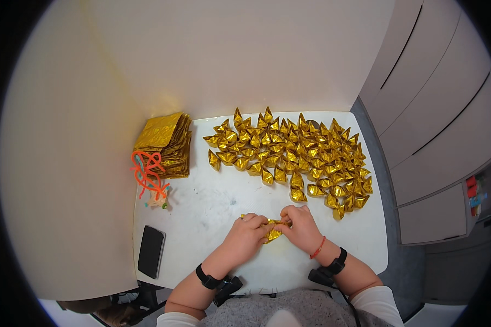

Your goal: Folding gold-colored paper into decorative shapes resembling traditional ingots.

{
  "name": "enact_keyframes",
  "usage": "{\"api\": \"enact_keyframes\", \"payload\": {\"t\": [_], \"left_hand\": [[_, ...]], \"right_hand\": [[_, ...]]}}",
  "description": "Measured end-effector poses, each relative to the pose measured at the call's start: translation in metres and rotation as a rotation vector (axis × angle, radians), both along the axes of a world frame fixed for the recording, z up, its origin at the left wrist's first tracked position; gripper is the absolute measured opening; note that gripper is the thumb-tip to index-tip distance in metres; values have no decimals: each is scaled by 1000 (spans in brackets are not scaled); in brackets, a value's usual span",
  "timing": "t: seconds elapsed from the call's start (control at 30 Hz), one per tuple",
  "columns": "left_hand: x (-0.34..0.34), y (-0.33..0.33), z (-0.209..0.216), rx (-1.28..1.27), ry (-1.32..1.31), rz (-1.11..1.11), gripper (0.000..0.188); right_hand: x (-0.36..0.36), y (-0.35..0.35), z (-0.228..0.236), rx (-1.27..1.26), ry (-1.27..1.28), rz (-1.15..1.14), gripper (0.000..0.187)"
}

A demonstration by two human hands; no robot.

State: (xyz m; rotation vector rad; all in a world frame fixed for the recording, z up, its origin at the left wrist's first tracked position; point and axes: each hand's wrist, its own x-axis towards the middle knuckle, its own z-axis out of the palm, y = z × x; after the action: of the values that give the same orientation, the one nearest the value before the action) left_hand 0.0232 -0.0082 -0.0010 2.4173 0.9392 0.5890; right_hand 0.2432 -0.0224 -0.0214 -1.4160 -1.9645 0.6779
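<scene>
Left hand (244, 238), right hand (301, 229) both pinch gold foil (272, 235) over table (213, 204); folded boats (291, 156) beyond, phone (151, 252) off left.

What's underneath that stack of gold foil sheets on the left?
The gold foil stack stands on the white table, which shows along its right side. Whatever lies directly beneath is covered.

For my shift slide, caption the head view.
Left hand and right hand hold gold foil near many folded gold pieces on a white table.
</scene>
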Motion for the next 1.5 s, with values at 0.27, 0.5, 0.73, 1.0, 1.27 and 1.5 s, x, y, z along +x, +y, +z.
{"api": "enact_keyframes", "payload": {"t": [0.27, 0.5, 0.73, 1.0, 1.27, 1.5], "left_hand": [[2, -1, 4, -33, 42, 11, 42], [1, -1, 5, -43, 42, 24, 44], [1, -1, 3, -7, 40, 15, 40], [1, -2, 4, 15, 66, 14, 36], [19, -6, -2, 39, -15, 162, 21], [31, -2, -14, 142, -35, 235, 35]], "right_hand": [[9, -2, 8, -62, 46, -4, 29], [7, -3, 5, -20, 23, 3, 26], [5, -6, 4, 43, -31, 15, 25], [5, -9, 6, 117, -226, -17, 21], [8, -10, 11, 112, -350, -99, 27], [7, -13, 7, 156, -404, -125, 26]]}}
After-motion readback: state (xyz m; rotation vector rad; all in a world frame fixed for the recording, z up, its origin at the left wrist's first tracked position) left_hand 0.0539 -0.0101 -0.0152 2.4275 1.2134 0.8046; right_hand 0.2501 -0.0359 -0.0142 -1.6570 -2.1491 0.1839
